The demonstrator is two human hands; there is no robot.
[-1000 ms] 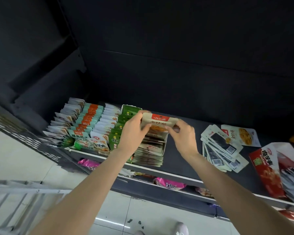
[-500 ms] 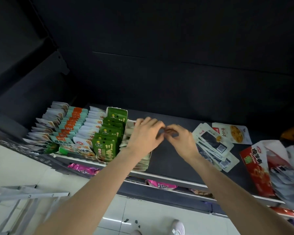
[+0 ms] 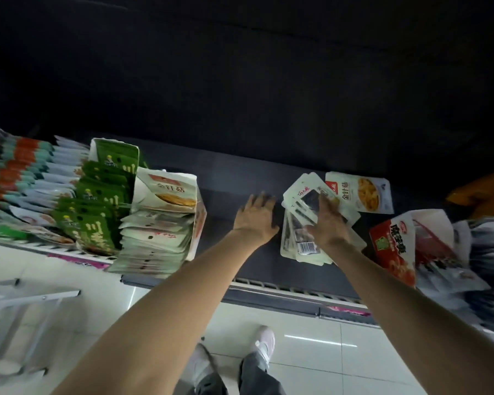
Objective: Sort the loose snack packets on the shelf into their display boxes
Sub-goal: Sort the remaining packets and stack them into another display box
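Dark metal shelf [image 3: 240, 178] seen from above, with the fanned pile of loose white packets [image 3: 300, 223] taken as landmark. The right hand [image 3: 327, 223] lies palm-down on top of this pile, fingers spread flat over the packets; whether the thumb curls under any of them cannot be told. The left hand [image 3: 257, 216] rests just left of the pile on the bare shelf, fingers straight and relaxed, holding nothing. Behind and right of the pile lies a single white packet [image 3: 360, 192] with a yellow picture. Further right, a red display box [image 3: 394, 249] lies tipped among more packets. Well left of the pile stands a white display box [image 3: 169, 192] packed with matching packets, and beyond it rows of green packets [image 3: 97, 206].
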